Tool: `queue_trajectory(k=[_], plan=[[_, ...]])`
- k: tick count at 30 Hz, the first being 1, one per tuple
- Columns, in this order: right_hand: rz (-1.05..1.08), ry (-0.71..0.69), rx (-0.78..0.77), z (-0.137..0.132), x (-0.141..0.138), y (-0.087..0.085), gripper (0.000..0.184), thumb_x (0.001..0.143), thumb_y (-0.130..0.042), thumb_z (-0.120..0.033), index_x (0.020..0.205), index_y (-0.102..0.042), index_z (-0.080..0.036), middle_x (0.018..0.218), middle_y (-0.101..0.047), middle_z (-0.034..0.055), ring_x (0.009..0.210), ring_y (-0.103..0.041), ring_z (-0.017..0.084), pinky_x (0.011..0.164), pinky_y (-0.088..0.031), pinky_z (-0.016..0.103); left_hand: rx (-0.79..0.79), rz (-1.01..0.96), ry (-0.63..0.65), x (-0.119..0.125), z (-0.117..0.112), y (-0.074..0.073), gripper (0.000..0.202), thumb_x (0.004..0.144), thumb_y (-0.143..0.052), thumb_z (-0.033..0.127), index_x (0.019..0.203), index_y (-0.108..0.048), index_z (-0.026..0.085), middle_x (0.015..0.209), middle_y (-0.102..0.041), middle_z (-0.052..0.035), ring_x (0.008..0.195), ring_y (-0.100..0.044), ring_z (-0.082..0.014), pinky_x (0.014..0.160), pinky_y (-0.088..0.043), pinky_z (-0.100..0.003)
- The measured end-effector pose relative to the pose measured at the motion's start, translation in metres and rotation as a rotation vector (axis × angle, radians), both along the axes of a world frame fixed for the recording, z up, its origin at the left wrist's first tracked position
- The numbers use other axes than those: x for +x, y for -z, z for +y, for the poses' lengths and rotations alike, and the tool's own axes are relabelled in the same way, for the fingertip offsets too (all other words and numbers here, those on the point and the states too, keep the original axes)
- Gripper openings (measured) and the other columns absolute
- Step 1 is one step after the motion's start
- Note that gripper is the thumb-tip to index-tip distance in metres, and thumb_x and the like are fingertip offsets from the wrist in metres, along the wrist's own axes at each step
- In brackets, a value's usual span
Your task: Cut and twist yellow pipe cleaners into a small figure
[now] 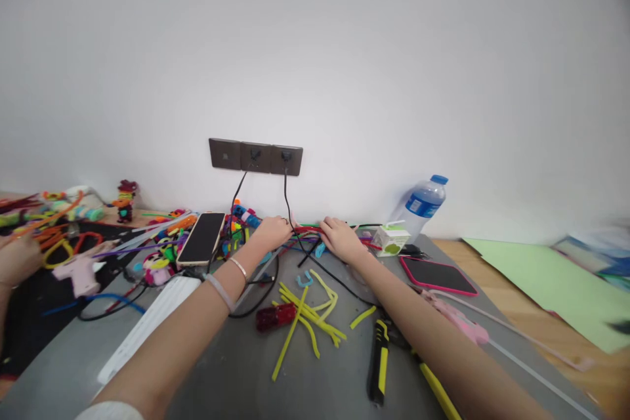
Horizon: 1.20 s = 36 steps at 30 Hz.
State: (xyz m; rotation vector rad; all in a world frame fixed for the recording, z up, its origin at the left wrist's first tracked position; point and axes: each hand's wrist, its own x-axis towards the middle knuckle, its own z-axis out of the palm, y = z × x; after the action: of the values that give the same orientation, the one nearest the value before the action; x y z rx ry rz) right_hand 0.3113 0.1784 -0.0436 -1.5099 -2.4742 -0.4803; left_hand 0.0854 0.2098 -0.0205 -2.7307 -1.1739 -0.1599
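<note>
At the back of the mat, close to the wall, my left hand (273,233) is closed with its fingers bent down over a bundle of coloured pipe cleaners. My right hand (340,237) curls over the same bundle a little further right. Red pipe cleaners (308,230) show in the space between the two hands. Both sets of fingertips are partly hidden. Nearer to me lie loose yellow pipe cleaners (315,315), a dark red screwdriver handle (275,317) and a small blue curved piece (304,279).
A black-and-yellow utility knife (378,362), pink glue gun (457,318), red-edged phone (438,275), small box (391,239) and water bottle (424,207) stand or lie right. Left are another phone (202,238), a white power strip (150,321) and another person's hand (18,259). Black cables (290,203) hang from sockets.
</note>
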Motion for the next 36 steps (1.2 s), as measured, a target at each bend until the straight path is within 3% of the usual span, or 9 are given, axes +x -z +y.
queue_trajectory(k=[4,7,12,17,22,29,33,36], plan=[[0.125,-0.017,0.018,-0.007,-0.003,0.005,0.022,0.092,-0.050,-0.033,0.105,-0.058,-0.016,0.102,-0.060,0.0112,0.094,-0.053,0.025,0.083,-0.040,0.035,0.042,-0.082,-0.049,0.006,-0.010,0.003,0.036,0.088,-0.052,0.028,0.121,-0.055,0.013,0.113,-0.063,-0.0167,0.106,-0.058,-0.0296,0.085,-0.049,-0.039],[0.186,-0.041,-0.040,-0.008,-0.001,-0.002,0.029,0.094,-0.047,-0.035,0.115,-0.057,-0.016,0.106,-0.062,0.0110,0.097,-0.055,0.023,0.087,-0.040,0.034,-0.023,-0.164,-0.069,0.005,-0.009,0.005,0.043,0.084,-0.056,0.033,0.123,-0.054,0.015,0.113,-0.063,-0.0139,0.108,-0.057,-0.0283,0.092,-0.047,-0.039],[0.177,0.010,-0.130,-0.003,0.007,-0.015,0.034,0.098,-0.039,-0.030,0.120,-0.059,-0.016,0.113,-0.065,0.0118,0.101,-0.059,0.022,0.090,-0.041,0.033,-0.129,-0.209,-0.019,-0.002,-0.005,0.009,0.055,0.087,-0.050,0.030,0.139,-0.039,0.013,0.134,-0.054,-0.0157,0.121,-0.052,-0.0269,0.100,-0.042,-0.039],[0.060,-0.013,-0.212,-0.007,0.012,0.001,0.039,0.098,-0.039,-0.029,0.132,-0.053,-0.019,0.132,-0.058,0.0111,0.118,-0.053,0.024,0.098,-0.039,0.038,-0.064,-0.058,0.074,-0.002,-0.017,0.019,0.045,0.092,-0.041,0.024,0.138,-0.043,0.020,0.142,-0.049,-0.0127,0.129,-0.045,-0.0284,0.106,-0.033,-0.053],[-0.035,0.039,-0.242,-0.014,0.011,0.012,0.047,0.096,-0.042,-0.035,0.140,-0.043,-0.019,0.143,-0.048,0.0131,0.128,-0.046,0.029,0.102,-0.035,0.047,-0.056,-0.029,0.042,-0.001,-0.026,0.025,0.044,0.093,-0.038,0.022,0.136,-0.046,0.020,0.141,-0.051,-0.0128,0.130,-0.044,-0.0299,0.105,-0.030,-0.062],[0.076,0.086,-0.101,-0.011,-0.002,-0.017,0.041,0.097,-0.037,-0.033,0.133,-0.050,-0.016,0.131,-0.059,0.0143,0.116,-0.056,0.025,0.103,-0.031,0.044,-0.128,-0.161,-0.110,-0.003,-0.039,0.006,0.051,0.093,-0.038,0.028,0.143,-0.035,0.016,0.148,-0.040,-0.0164,0.138,-0.034,-0.0285,0.108,-0.028,-0.060],[0.145,0.107,0.006,-0.011,-0.017,-0.030,0.035,0.098,-0.036,-0.029,0.125,-0.053,-0.015,0.117,-0.066,0.0134,0.104,-0.060,0.024,0.097,-0.033,0.041,-0.212,-0.204,-0.219,-0.007,-0.063,-0.007,0.052,0.091,-0.041,0.028,0.142,-0.037,0.016,0.152,-0.034,-0.0160,0.140,-0.029,-0.0292,0.109,-0.027,-0.058],[0.264,0.052,0.116,-0.014,-0.031,-0.038,0.027,0.096,-0.037,-0.024,0.113,-0.056,-0.016,0.106,-0.067,0.0113,0.095,-0.060,0.023,0.087,-0.036,0.035,-0.279,-0.250,-0.259,-0.016,-0.088,-0.021,0.051,0.089,-0.043,0.027,0.139,-0.043,0.016,0.148,-0.040,-0.0159,0.138,-0.034,-0.0290,0.109,-0.032,-0.051]])
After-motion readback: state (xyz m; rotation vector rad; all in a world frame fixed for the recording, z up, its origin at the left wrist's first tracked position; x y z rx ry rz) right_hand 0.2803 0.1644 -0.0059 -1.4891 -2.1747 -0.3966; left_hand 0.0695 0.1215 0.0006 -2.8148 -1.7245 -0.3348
